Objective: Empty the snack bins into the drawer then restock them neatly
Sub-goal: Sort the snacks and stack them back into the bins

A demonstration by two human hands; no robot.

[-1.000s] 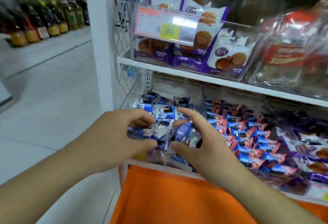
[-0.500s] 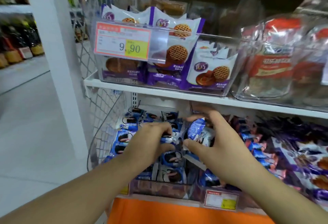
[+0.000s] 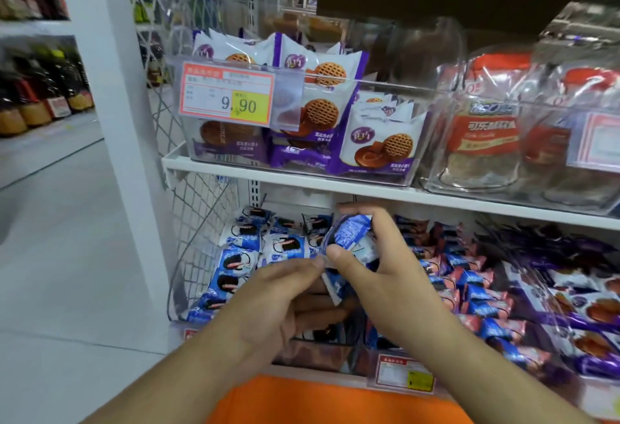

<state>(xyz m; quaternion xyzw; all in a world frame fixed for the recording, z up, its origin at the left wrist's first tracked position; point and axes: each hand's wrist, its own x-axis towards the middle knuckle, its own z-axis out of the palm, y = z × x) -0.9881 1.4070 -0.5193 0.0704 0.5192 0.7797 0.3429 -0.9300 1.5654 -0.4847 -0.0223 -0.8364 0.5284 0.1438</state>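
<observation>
**Both hands in the cookie bin**

Nearest the camera, an orange surface sits just below the clear bin. Over that bin, the left hand curls its fingers around wrapped packets inside, and the right hand pinches a blue snack packet between thumb and fingers, lifted just above the bin's pile. Left of the bin stands a wire mesh panel. Above the bin runs the white shelf, carrying a waffle-cookie bin with its 9.90 price tag.
</observation>
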